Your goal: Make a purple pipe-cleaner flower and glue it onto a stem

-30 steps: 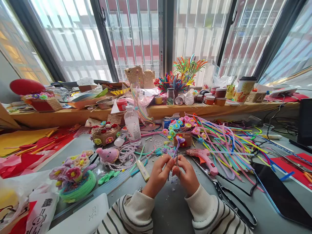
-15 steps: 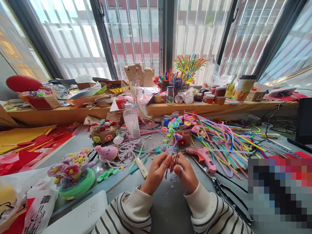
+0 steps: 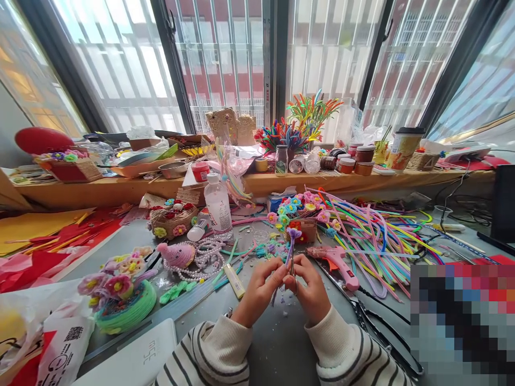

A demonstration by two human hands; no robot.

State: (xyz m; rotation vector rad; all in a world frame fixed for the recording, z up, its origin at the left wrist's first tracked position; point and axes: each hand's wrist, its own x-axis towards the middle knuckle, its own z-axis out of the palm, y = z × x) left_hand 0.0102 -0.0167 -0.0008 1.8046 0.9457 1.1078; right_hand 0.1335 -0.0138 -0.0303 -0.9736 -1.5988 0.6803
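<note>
Close together above the grey table, both my hands are closed around a purple pipe-cleaner flower. My left hand (image 3: pixel 263 287) pinches the stem of the flower (image 3: pixel 295 234), whose head points up and away from me. In my right hand (image 3: pixel 309 287) is a slim dark metal tool, apparently small scissors (image 3: pixel 293 268), held against the stem; its lower part is hidden by the fingers. Small purple bits (image 3: pixel 284 301) lie under the hands. Right of my hands rests a pink glue gun (image 3: pixel 340 266).
Long pipe cleaners (image 3: pixel 382 230) are heaped at the right, with large black-handled scissors (image 3: pixel 376 319) nearer me. A plastic bottle (image 3: pixel 218 206), bead strings (image 3: pixel 215 256) and a green pot of fluffy flowers (image 3: pixel 126 311) stand left. A white power bank (image 3: pixel 140 356) lies at front left.
My right hand has turned slightly, and the metal tool now sits closer along the purple stem. The flower head has dropped a little in view. The camera view has shifted slightly.
</note>
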